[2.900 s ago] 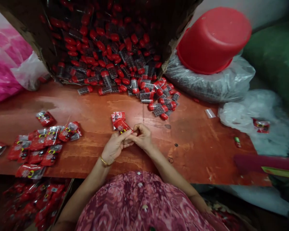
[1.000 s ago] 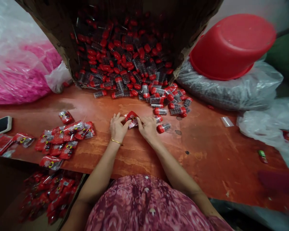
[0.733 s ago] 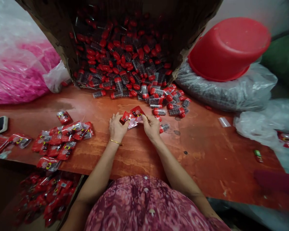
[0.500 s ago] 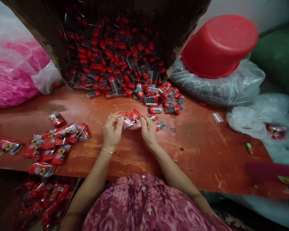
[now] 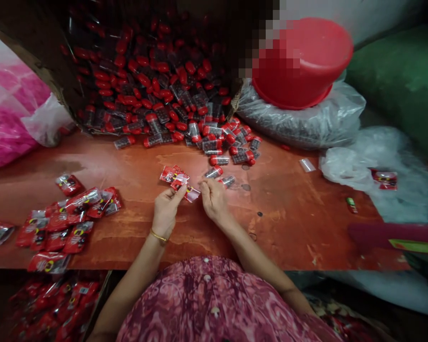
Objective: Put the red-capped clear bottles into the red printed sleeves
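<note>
My left hand (image 5: 167,209) pinches a few red printed plastic packets (image 5: 179,179) between thumb and fingers. They look flat and fan out away from me above the table, and a clear strip of one sticks out to the right. Just right of that strip, my right hand (image 5: 214,198) has its fingers closed in a pinch; what they hold, if anything, is hidden. Beyond it lie small clear tubes with red caps (image 5: 214,172), dark inside. On the left, filled red packets (image 5: 70,218) lie in a loose pile.
A cardboard box (image 5: 62,88) lies open toward me, with many red-capped tubes spilling onto the red-brown table (image 5: 299,213). A red tub (image 5: 303,66) sits upside down on a filled clear bag (image 5: 306,126). Pink goods in a plastic bag (image 5: 10,118) stand left. More packets (image 5: 53,304) lie below the table edge.
The red packets, earlier spread between both hands, are now in my left hand. My right hand has come off their printed part, fingers still pinched. The view has shifted to the right.
</note>
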Available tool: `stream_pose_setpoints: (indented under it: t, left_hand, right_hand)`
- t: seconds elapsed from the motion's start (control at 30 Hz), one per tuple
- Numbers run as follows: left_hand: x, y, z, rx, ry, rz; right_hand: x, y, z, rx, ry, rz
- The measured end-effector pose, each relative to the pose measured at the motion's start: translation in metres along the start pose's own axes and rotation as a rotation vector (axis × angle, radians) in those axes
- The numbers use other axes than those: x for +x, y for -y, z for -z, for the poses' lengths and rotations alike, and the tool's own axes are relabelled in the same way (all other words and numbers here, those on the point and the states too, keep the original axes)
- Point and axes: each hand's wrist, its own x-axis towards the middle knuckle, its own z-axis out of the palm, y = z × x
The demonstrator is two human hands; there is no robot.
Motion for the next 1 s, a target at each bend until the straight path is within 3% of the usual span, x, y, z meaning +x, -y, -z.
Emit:
stream_pose_setpoints:
  t: [0.1,0.2,0.43,0.6,0.67,0.77,0.9,1.0]
  left_hand:
    - [0.004,-0.004,0.001,-0.022,-0.019,0.011]
    - [0.005,-0.009,0.001,-0.073,-0.001,0.087]
    - [0.003,-0.015,0.004,-0.200,0.044,0.224]
    - [0.001,-0.013,0.002,-0.166,0.057,0.234]
    - [0.000,-0.011,0.002,-0.128,0.054,0.207]
    - [-0.003,-0.010,0.002,-0.079,0.027,0.150]
    - [-0.006,-0.010,-0.001,-0.053,-0.015,0.075]
    - [-0.007,-0.008,-0.003,-0.016,0.000,0.001]
  right_hand:
    - [0.015,-0.013,0.002,-0.410,-0.051,-0.098]
    - [0.018,-0.027,0.003,-0.614,-0.029,-0.101]
    - [-0.012,-0.060,0.022,-0.513,-0.073,0.172]
    - [-0.026,-0.069,0.033,-0.557,-0.083,0.155]
    - [-0.028,-0.068,0.035,-0.490,-0.057,0.125]
    - [-0.031,-0.058,0.041,-0.188,-0.042,0.031]
    - [-0.041,-0.025,0.057,0.372,0.026,-0.236]
    - [-0.047,-0.001,0.069,0.597,0.144,-0.374]
